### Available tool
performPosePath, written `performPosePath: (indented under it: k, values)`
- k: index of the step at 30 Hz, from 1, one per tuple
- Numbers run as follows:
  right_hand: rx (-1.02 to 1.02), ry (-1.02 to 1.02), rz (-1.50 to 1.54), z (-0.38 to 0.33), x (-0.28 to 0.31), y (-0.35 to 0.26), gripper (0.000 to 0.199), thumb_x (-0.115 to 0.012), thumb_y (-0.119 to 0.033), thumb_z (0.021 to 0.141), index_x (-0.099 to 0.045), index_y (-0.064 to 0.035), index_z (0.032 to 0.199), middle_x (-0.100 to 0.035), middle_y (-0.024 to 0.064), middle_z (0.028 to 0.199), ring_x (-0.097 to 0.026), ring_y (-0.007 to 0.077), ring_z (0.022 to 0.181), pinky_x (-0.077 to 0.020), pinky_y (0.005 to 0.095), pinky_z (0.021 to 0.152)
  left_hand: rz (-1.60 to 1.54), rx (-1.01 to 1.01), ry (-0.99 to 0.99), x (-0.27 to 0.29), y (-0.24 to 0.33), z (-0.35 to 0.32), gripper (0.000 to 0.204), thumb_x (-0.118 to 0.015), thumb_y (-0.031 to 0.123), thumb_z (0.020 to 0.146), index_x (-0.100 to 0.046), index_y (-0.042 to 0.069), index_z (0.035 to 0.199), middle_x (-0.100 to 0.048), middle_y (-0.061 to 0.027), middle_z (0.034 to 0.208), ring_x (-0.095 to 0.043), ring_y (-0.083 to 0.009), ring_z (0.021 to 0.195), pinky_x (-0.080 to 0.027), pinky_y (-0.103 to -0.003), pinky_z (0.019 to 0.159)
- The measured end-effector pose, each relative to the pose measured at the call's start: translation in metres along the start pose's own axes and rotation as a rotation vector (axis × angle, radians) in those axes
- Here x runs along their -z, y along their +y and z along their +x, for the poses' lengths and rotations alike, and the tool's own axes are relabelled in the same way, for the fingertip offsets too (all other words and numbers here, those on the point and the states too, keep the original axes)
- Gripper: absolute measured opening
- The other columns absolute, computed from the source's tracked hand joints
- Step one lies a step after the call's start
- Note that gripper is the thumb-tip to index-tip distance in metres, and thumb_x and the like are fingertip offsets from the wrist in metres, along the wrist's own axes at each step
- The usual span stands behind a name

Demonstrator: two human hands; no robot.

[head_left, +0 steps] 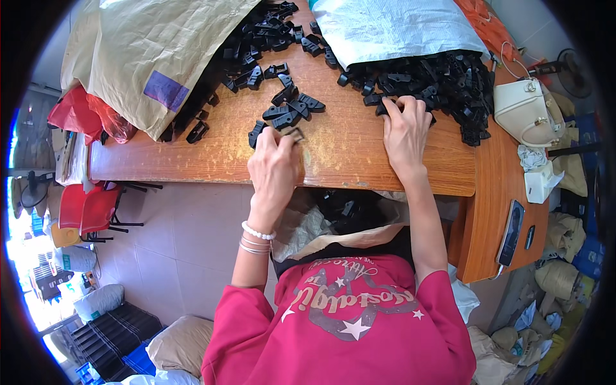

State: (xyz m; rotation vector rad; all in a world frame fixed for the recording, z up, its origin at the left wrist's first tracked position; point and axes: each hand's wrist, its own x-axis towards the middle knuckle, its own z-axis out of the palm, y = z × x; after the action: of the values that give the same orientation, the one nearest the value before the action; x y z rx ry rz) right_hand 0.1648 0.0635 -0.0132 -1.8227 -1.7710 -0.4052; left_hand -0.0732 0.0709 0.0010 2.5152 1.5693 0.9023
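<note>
The left hand (274,163) pinches a small metal ring (295,134) in its grip above the table (346,154); the right hand (405,131) rests, fingers spread, on the black plastic parts (436,80).

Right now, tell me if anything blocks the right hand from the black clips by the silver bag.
Nothing visible does. The right hand already rests on the edge of the pile of black clips spilling from the silver bag.

Head camera looks down, close over table (346,160)

Tan sack (138,61) with purple label (165,90) lies top left; silver sack (391,29) top right; dark phone (511,232) at right.
</note>
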Motion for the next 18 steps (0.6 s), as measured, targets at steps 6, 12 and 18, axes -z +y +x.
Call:
performPosePath:
  k: [6, 12, 18]
  values:
    - [-0.122, -0.027, 0.546, -0.016, 0.014, -0.019, 0.026, -0.071, 0.003, 0.074, -0.060, -0.0020, 0.097, -0.060, 0.0108, 0.102, -0.058, 0.0265, 0.094, -0.0429, 0.0366, 0.081, -0.500, -0.013, -0.039, -0.001, 0.015, -0.009, 0.021, -0.070, 0.001, 0.077, -0.057, 0.000, 0.093, -0.060, -0.0165, 0.097, -0.061, -0.0285, 0.084, -0.049, -0.036, 0.071]
    - [-0.490, -0.198, 1.469, -0.035, 0.043, -0.054, 0.027, -0.063, 0.001, 0.087, -0.059, 0.0047, 0.113, -0.060, 0.0072, 0.100, -0.060, 0.0124, 0.093, -0.0497, 0.0223, 0.078, -0.722, 0.292, -0.248, 0.001, 0.021, -0.013, 0.030, -0.075, 0.002, 0.075, -0.062, 0.000, 0.102, -0.064, -0.0063, 0.091, -0.059, -0.0077, 0.076, -0.048, -0.021, 0.064]
    - [-0.246, -0.223, 1.215, -0.038, 0.038, -0.054, 0.022, -0.071, -0.013, 0.082, -0.068, 0.0017, 0.097, -0.058, 0.0088, 0.101, -0.059, 0.0164, 0.091, -0.0486, 0.0238, 0.076, -0.946, 0.317, -0.315, 0.009, 0.028, -0.015, 0.035, -0.075, 0.005, 0.074, -0.064, 0.002, 0.108, -0.057, 0.0006, 0.072, -0.048, -0.0031, 0.059, -0.040, -0.021, 0.053]
